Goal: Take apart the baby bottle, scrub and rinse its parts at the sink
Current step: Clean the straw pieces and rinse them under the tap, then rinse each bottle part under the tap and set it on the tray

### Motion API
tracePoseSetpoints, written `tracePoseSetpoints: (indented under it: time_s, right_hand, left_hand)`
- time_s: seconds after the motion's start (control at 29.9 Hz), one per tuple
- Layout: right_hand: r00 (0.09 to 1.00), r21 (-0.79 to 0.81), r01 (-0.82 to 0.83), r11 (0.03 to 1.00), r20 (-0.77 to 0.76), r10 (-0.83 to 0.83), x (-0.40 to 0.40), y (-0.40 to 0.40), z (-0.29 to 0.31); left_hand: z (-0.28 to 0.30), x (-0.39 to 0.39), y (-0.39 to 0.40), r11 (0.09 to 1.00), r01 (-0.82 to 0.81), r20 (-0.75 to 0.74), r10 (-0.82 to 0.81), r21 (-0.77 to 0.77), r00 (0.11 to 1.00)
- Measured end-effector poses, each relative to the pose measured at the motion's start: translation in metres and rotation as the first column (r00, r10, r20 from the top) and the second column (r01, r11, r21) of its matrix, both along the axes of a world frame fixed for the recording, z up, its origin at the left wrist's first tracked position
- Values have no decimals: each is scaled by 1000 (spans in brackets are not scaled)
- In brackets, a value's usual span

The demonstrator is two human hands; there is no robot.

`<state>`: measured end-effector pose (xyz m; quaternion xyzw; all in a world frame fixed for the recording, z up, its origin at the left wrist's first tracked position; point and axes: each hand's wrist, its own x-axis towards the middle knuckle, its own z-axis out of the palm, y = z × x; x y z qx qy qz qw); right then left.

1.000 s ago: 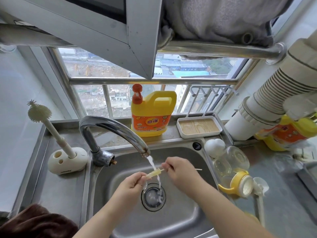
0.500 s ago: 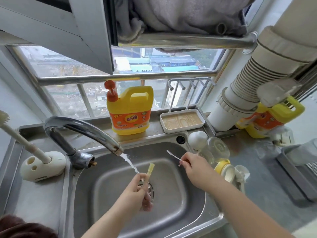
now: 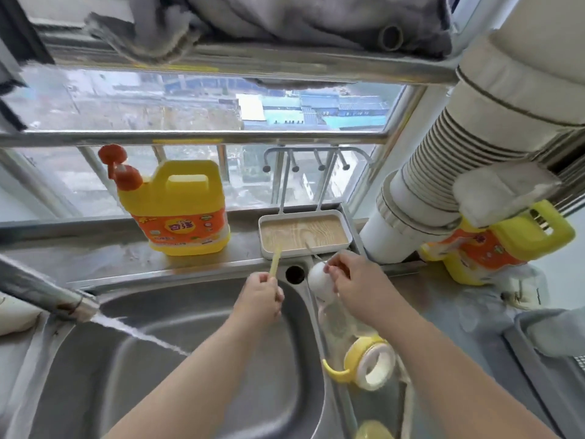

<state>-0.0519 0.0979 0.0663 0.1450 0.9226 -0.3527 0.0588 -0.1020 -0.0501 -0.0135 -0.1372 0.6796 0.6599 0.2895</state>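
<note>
Over the steel sink (image 3: 190, 359), the left hand (image 3: 259, 299) pinches a yellow straw (image 3: 274, 259) whose tip reaches the tray (image 3: 269, 248) behind the sink. The right hand (image 3: 354, 280), beside it, pinches a thin white brush (image 3: 311, 248) toward that tray. The yellow bottle collar (image 3: 367, 364) lies right of the sink.

Two hands, left (image 3: 259, 297) and right (image 3: 354, 280); two yellow detergent jugs, centre (image 3: 177, 213) and right edge (image 3: 493, 245); one tap (image 3: 41, 296); one tray (image 3: 304, 232); one straw (image 3: 274, 261).

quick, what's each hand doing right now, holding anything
Left hand: closed on the thin pale yellow straw, its tip over the white drying tray.
Right hand: pinching a thin white straw brush.
</note>
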Motion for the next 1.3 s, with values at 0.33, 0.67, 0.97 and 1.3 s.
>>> tracePoseSetpoints:
  time_s: [0.33,0.67,0.97,1.3]
  right_hand:
    - [999,-128,-51,990,-19,49,-17,40,-17]
    - [997,-152,-45,987,-72,35,-5,36,-17]
    - [975,-118,201,972,-74,-210,87,29,0]
    - [846,-45,531,846,79,-527,224,9,-38]
  left_hand:
    - [-31,-44,34,981,-148,-43,143,-128,989]
    - [-18,-16,12,957,-77,-212,16,-280,977]
    - [-9,79,-6,840,363,-315,-500,-404,806]
    - [-22,147,32,344,729,-365,-921,-592,138]
